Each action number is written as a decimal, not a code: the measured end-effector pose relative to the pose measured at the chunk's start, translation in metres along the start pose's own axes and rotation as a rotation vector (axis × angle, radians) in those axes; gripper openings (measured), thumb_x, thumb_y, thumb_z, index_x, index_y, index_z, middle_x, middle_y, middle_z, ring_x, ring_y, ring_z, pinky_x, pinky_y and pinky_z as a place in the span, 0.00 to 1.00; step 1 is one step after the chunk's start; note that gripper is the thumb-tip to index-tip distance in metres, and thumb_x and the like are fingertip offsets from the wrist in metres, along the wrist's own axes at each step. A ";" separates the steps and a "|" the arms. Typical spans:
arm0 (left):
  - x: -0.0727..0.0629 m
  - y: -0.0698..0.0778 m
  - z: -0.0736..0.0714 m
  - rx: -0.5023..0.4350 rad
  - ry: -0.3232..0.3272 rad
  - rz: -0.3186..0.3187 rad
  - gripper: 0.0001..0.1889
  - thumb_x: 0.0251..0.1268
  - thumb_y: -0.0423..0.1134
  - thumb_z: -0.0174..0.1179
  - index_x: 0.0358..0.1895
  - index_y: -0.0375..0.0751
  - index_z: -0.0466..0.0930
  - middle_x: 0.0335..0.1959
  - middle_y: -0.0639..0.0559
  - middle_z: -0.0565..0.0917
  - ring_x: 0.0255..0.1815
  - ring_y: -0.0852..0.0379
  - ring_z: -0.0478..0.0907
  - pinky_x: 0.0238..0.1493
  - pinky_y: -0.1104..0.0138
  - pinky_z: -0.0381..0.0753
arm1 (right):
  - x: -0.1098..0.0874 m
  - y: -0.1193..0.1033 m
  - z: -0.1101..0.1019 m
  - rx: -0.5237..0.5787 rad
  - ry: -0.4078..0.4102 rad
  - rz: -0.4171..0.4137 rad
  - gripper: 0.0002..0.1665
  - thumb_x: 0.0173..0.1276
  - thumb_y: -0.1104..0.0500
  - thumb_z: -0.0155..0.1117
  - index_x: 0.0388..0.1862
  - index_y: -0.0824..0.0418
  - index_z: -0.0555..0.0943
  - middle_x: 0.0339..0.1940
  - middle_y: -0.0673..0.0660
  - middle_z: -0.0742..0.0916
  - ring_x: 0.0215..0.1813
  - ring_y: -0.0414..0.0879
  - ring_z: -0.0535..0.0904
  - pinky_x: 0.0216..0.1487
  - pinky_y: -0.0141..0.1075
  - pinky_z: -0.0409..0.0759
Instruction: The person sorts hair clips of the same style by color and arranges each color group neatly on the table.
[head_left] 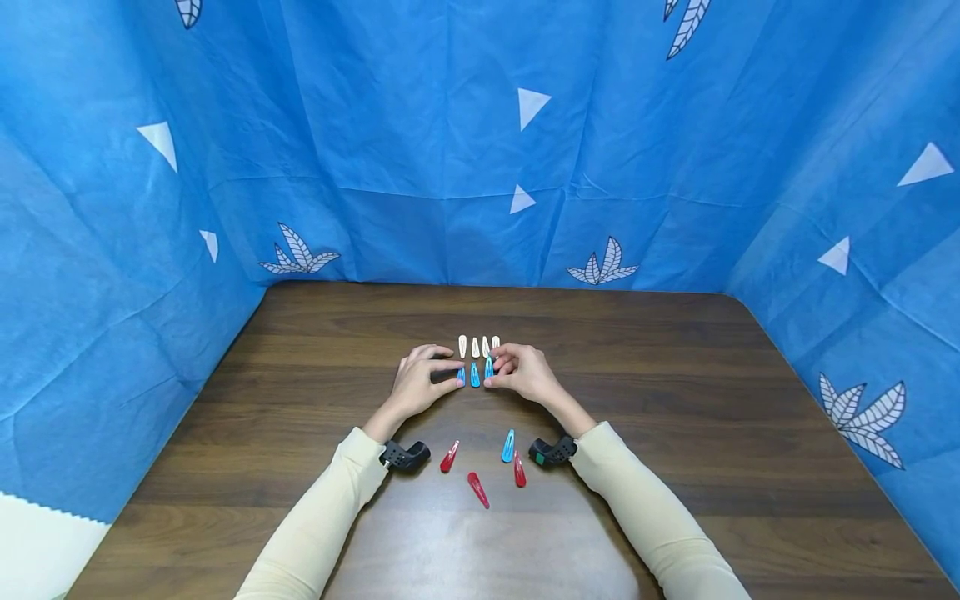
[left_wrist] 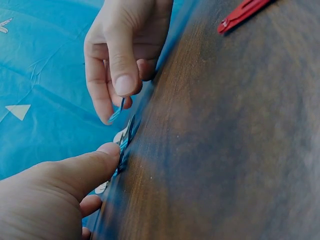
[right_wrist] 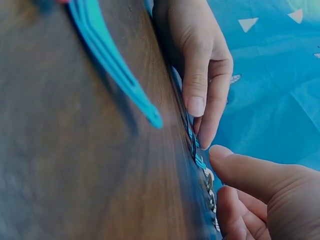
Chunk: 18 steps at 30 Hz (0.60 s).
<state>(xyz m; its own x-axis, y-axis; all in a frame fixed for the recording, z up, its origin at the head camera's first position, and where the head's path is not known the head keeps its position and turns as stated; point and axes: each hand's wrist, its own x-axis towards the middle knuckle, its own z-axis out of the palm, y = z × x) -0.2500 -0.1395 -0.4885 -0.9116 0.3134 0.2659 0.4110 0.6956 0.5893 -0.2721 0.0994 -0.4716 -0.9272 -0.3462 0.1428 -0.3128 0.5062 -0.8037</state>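
Observation:
My left hand (head_left: 420,382) holds a blue snap hair clip (head_left: 461,376) by its two ends, between thumb and forefinger, at the left of a short row. Another blue hair clip (head_left: 475,375) lies in the middle of that row. At the right, my right hand (head_left: 525,374) pinches a third blue hair clip (head_left: 489,367); in the left wrist view this clip (left_wrist: 118,111) looks tilted, just off the table. Several white hair clips (head_left: 462,346) line up right behind the blue ones, the rightmost partly hidden by my right fingers.
Nearer to me lie a loose blue hair clip (head_left: 508,446) and red hair clips (head_left: 450,457), (head_left: 477,490), (head_left: 520,469), scattered between my forearms. A blue patterned cloth (head_left: 480,150) hangs round the back and sides of the wooden table (head_left: 675,375).

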 end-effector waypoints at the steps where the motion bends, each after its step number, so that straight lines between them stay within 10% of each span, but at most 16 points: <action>1: 0.000 0.000 0.000 0.002 -0.001 0.000 0.18 0.66 0.44 0.73 0.57 0.44 0.90 0.66 0.43 0.82 0.76 0.36 0.67 0.72 0.39 0.63 | 0.000 0.000 0.000 -0.009 0.002 -0.006 0.25 0.57 0.65 0.84 0.53 0.71 0.86 0.34 0.58 0.89 0.30 0.36 0.80 0.31 0.27 0.77; 18: -0.001 0.001 0.000 -0.014 0.014 0.007 0.18 0.66 0.43 0.74 0.57 0.43 0.91 0.65 0.42 0.83 0.76 0.36 0.67 0.72 0.38 0.62 | -0.001 0.000 0.002 -0.088 -0.015 -0.038 0.26 0.57 0.63 0.85 0.53 0.70 0.87 0.33 0.56 0.86 0.29 0.36 0.76 0.32 0.28 0.74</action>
<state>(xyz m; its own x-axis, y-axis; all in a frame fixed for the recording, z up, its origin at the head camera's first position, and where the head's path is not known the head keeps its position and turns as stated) -0.2489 -0.1389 -0.4880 -0.9087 0.3091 0.2807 0.4175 0.6843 0.5979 -0.2710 0.0978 -0.4727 -0.9114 -0.3779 0.1632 -0.3653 0.5597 -0.7438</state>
